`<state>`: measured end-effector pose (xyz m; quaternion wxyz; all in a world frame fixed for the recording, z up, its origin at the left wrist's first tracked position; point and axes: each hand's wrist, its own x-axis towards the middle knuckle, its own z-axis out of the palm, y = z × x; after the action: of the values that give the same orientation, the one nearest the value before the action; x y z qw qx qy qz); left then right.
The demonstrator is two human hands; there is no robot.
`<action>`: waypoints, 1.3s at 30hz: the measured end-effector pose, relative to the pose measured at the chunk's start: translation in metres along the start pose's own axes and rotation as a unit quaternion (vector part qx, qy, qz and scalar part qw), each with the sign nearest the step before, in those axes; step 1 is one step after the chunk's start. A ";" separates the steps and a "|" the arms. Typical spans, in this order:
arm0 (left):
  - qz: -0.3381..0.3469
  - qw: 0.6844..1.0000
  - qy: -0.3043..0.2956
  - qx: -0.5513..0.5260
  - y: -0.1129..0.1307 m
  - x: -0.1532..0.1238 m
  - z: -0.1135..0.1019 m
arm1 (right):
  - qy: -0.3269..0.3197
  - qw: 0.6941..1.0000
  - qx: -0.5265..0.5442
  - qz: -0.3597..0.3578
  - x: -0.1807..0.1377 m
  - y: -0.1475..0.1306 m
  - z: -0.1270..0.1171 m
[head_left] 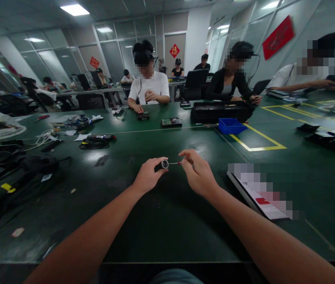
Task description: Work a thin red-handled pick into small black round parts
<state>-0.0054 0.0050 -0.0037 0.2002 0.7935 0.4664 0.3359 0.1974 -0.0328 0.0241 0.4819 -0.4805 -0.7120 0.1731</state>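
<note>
My left hand point(148, 175) is closed around a short black handle with a silver round collar point(164, 164) at its end, held just above the green table point(161, 213). My right hand point(195, 170) pinches a thin metal bit with a red tip point(175, 163), whose other end meets the collar. Both hands hover over the table's middle, close together.
A white paper sheet point(259, 197) lies to the right of my right hand. Black cables point(94, 142) and bags point(22, 169) sit at the left. A blue bin point(231, 126) and a black tray point(220, 111) stand farther back. Other people sit across the table.
</note>
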 end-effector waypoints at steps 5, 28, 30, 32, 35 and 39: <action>0.001 1.000 -0.009 -0.005 0.003 -0.001 0.001 | 0.054 0.990 0.122 0.047 -0.001 0.006 0.005; 0.037 0.995 -0.047 0.083 0.007 0.008 0.002 | 0.151 0.977 0.099 0.111 0.006 0.013 0.006; 0.039 0.995 -0.047 0.084 0.008 0.007 0.002 | 0.141 0.982 0.078 0.097 0.005 0.012 0.006; 0.043 0.994 -0.046 0.085 0.008 0.007 0.003 | 0.132 0.986 0.058 0.082 0.004 0.011 0.006; 0.049 0.993 -0.058 0.095 0.009 0.007 0.003 | 0.119 0.991 0.027 0.063 0.004 0.008 0.005; 0.052 0.989 -0.074 0.113 0.008 0.007 0.004 | 0.108 0.992 -0.018 0.060 0.005 0.008 0.004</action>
<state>0.0052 0.0069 0.0008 0.1252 0.8568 0.4435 0.2314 0.1974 -0.0239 0.0195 0.5362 -0.5466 -0.6287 0.1354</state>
